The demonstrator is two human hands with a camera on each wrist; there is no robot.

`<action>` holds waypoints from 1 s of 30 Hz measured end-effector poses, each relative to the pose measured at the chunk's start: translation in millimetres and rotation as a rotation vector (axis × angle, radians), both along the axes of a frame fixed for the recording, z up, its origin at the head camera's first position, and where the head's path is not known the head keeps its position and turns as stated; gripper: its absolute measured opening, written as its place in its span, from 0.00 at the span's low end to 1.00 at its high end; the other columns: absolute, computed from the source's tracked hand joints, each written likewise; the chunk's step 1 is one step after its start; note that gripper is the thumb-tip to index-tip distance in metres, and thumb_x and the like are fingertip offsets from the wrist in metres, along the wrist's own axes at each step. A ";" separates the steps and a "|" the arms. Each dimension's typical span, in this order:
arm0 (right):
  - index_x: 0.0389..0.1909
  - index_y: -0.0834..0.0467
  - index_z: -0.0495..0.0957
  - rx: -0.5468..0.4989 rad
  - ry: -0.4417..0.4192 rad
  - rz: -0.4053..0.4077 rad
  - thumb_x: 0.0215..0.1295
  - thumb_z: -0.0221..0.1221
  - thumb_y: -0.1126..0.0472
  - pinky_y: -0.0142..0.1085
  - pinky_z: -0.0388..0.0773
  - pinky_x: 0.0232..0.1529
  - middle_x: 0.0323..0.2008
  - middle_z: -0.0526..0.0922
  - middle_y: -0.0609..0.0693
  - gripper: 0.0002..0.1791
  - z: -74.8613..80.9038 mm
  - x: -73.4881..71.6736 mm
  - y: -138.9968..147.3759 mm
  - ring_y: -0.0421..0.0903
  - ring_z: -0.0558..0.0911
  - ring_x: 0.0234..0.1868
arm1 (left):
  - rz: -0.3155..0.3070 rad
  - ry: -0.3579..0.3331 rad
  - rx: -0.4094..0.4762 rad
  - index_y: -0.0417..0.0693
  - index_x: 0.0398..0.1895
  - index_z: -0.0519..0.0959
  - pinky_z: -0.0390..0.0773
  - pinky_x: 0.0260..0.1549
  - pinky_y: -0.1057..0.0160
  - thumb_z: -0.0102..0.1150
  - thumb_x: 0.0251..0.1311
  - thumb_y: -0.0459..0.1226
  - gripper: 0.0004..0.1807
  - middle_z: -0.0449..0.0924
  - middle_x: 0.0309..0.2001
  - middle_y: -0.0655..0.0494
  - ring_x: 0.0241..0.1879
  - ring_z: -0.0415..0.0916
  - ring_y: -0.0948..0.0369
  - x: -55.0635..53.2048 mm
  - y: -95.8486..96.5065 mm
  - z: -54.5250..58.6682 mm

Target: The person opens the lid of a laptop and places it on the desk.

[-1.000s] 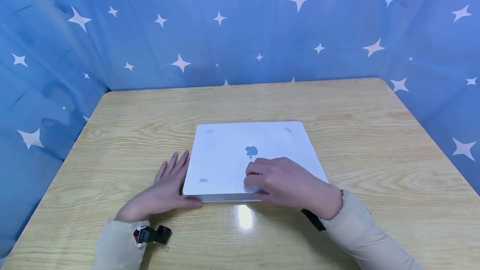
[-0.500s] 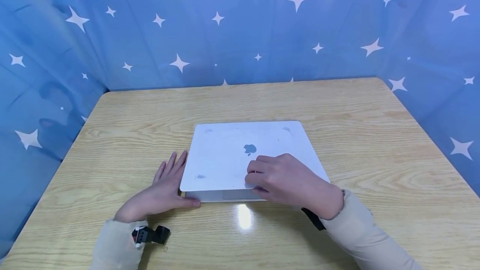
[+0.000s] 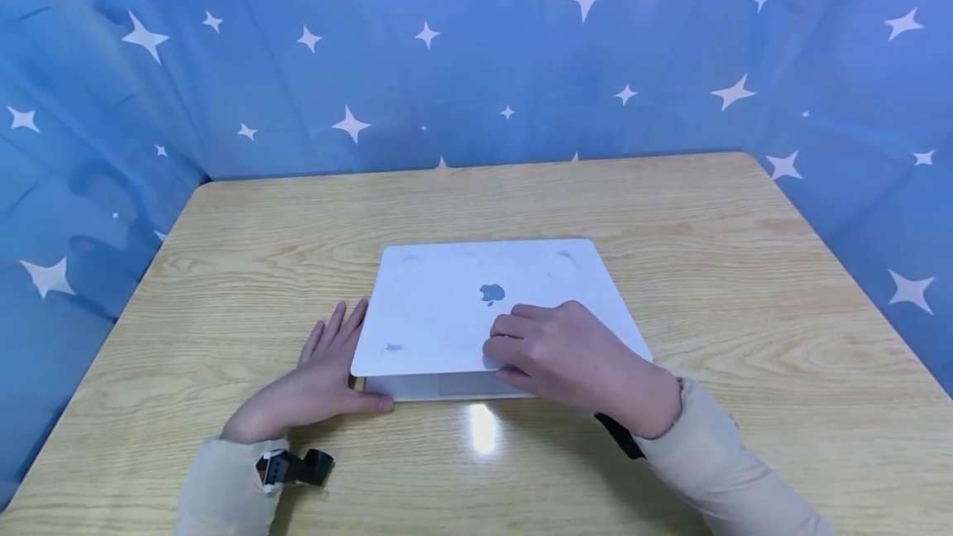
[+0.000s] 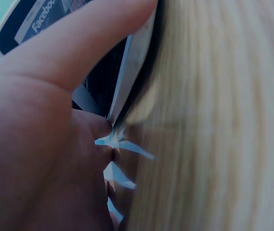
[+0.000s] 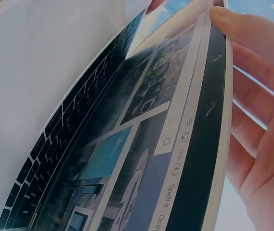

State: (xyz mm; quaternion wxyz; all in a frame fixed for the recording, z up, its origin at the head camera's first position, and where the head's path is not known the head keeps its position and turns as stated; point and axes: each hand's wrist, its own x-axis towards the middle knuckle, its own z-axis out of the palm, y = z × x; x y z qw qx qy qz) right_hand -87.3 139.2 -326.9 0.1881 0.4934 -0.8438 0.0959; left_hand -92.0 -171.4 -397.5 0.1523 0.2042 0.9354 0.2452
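Observation:
A silver laptop [image 3: 417, 308] with an apple logo lies mid-table, its lid partly raised at the edge nearest me. My right hand [image 3: 573, 366] pinches that edge, with the thumb [image 5: 242, 24] on the screen side and the curled fingers on the outer face. In the right wrist view the lit screen [image 5: 141, 168] leans low over the black keyboard [image 5: 35, 149]. At the laptop's left front corner, my left hand [image 3: 313, 395] lies along the side with its fingers extended. The left thumb [image 4: 98, 38] reaches across the base's front edge.
The laptop stands on a wood-grain table [image 3: 744, 288]. A blue curtain [image 3: 476, 48] with white stars hangs behind the table and along both sides. Each wrist has a black strap; the left one [image 3: 294, 467] carries a small black device.
The laptop lid's front edge has risen a little, widening the gap above the base. The right hand has moved slightly up with it, while the left hand keeps its place at the corner.

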 end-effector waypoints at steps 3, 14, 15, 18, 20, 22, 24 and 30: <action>0.19 0.49 0.71 -0.003 0.015 0.001 0.48 0.55 0.65 0.25 0.52 0.11 0.20 0.67 0.38 0.07 1.2 0.3 0.3 0.34 0.64 0.20 | 0.008 -0.004 0.002 0.55 0.70 0.33 0.27 0.58 0.44 0.61 0.34 0.66 0.65 0.28 0.70 0.49 0.66 0.19 0.48 0.2 0.0 -0.4; 0.19 0.49 0.73 -0.033 0.025 0.009 0.50 0.59 0.63 0.24 0.55 0.11 0.19 0.67 0.39 0.07 2.8 -0.2 1.4 0.33 0.64 0.19 | 0.015 -0.008 0.022 0.56 0.70 0.34 0.27 0.58 0.44 0.61 0.34 0.66 0.64 0.28 0.70 0.49 0.66 0.19 0.49 -0.2 -0.1 -1.5; 0.19 0.49 0.73 -0.034 0.026 0.010 0.50 0.59 0.63 0.24 0.55 0.12 0.19 0.67 0.39 0.07 2.8 -0.1 1.4 0.33 0.64 0.19 | 0.016 -0.008 0.021 0.56 0.70 0.34 0.27 0.58 0.44 0.61 0.34 0.66 0.64 0.28 0.70 0.50 0.66 0.19 0.49 -0.2 -0.1 -1.7; 0.19 0.49 0.73 -0.046 0.040 0.016 0.49 0.60 0.63 0.23 0.55 0.11 0.18 0.66 0.39 0.07 2.9 0.3 1.2 0.33 0.64 0.19 | 0.019 -0.007 0.017 0.56 0.70 0.34 0.27 0.58 0.44 0.61 0.33 0.66 0.65 0.28 0.70 0.50 0.66 0.20 0.49 0.1 -0.4 -2.3; 0.18 0.49 0.72 -0.058 0.055 0.022 0.48 0.61 0.63 0.23 0.54 0.11 0.18 0.65 0.39 0.08 3.0 0.2 1.0 0.33 0.64 0.18 | 0.019 -0.005 0.018 0.56 0.70 0.34 0.27 0.58 0.44 0.61 0.33 0.66 0.65 0.28 0.70 0.50 0.66 0.20 0.49 0.2 -0.7 -2.7; 0.18 0.49 0.73 -0.070 0.068 0.028 0.46 0.62 0.63 0.22 0.54 0.11 0.18 0.66 0.39 0.08 3.2 0.0 0.9 0.34 0.64 0.18 | 0.017 0.000 0.019 0.56 0.70 0.34 0.27 0.58 0.44 0.61 0.33 0.66 0.65 0.28 0.70 0.50 0.66 0.20 0.49 0.2 -0.9 -2.8; 0.19 0.49 0.73 -0.075 0.075 0.030 0.46 0.63 0.63 0.22 0.54 0.11 0.18 0.67 0.39 0.09 3.5 -0.1 0.9 0.34 0.65 0.18 | 0.011 0.007 0.021 0.56 0.70 0.34 0.27 0.58 0.44 0.61 0.34 0.66 0.64 0.28 0.70 0.49 0.66 0.21 0.49 0.3 -1.1 -2.8; 0.18 0.49 0.72 -0.049 0.078 -0.002 0.49 0.58 0.64 0.24 0.55 0.12 0.18 0.67 0.39 0.07 4.1 1.3 0.2 0.34 0.63 0.18 | 0.000 0.014 0.019 0.57 0.70 0.34 0.27 0.58 0.43 0.60 0.35 0.66 0.64 0.28 0.70 0.48 0.66 0.20 0.48 0.7 -1.2 -2.3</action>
